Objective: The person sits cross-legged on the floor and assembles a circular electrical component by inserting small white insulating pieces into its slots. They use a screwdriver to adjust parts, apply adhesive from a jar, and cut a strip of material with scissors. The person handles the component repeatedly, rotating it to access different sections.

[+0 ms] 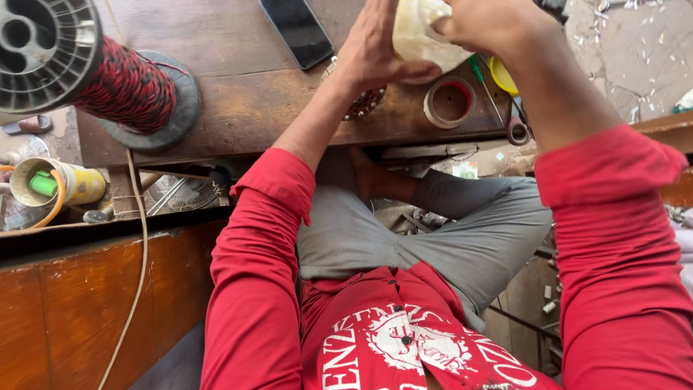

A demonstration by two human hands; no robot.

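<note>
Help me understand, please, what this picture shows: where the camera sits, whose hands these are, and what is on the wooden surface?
The camera sits on a person's head and looks down, so you see their own red sleeves, grey trousers and crossed legs. Both hands are raised over a low wooden table. The left hand and the right hand together hold a cream-coloured rounded object; what it is cannot be told. On the table lie a dark phone, a roll of tape and a large spool of red and black wire. At the left edge a yellow container lies on its side.
</note>
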